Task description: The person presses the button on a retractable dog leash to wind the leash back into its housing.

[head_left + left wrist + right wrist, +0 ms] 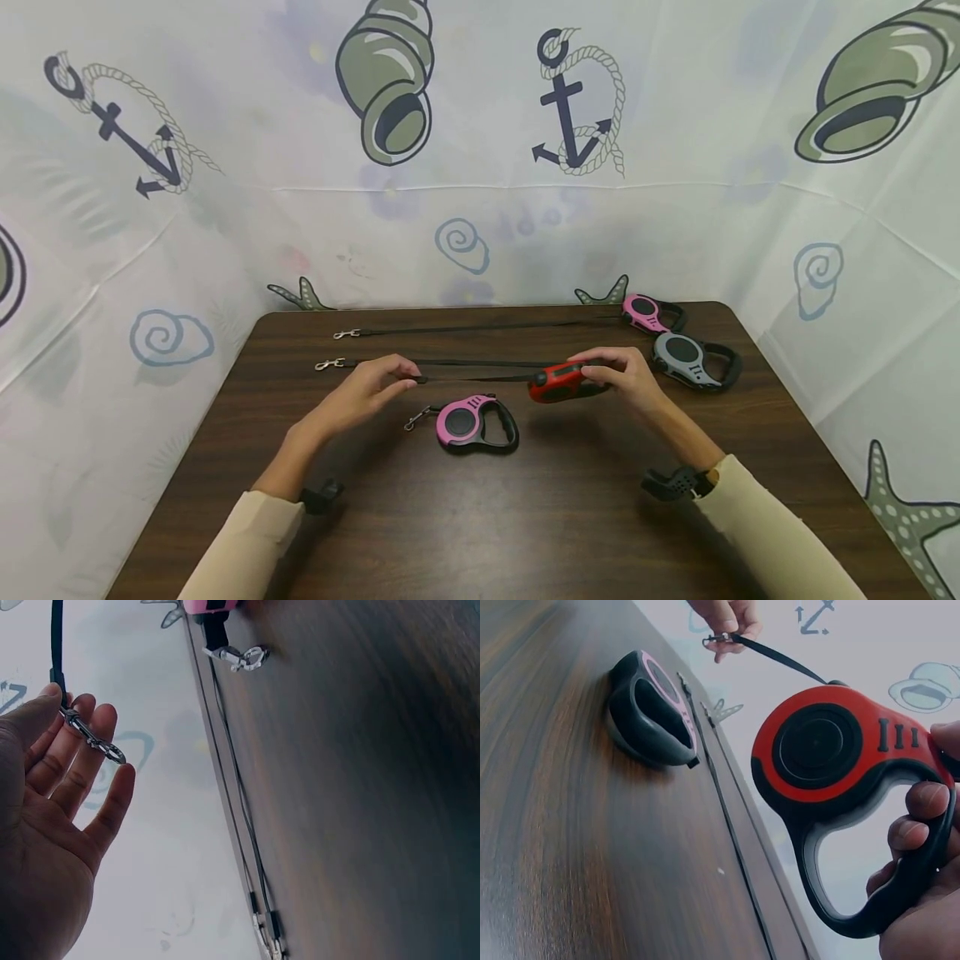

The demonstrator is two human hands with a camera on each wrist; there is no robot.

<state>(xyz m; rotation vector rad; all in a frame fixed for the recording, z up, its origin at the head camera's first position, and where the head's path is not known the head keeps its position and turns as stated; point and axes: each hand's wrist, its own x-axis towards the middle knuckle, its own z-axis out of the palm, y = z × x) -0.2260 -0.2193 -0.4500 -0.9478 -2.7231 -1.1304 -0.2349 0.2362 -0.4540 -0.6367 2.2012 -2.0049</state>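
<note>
My right hand (624, 375) grips the handle of a red and black retractable dog leash (816, 742), held above the table. From its casing a black strap (480, 379) runs left to my left hand (378, 383). There the thumb and fingers pinch the strap's end, beside its metal snap hook (94, 736), which lies across the fingers. Between and in front of the hands, a pink and black retractable leash (461, 423) lies on the table with its hook at the left.
Behind, a grey leash (682, 354) and another pink leash (645, 312) lie at the right of the brown table (465, 533). Their straps stretch left across the table to metal hooks (330, 364). A patterned white curtain (480, 125) hangs around the back and sides.
</note>
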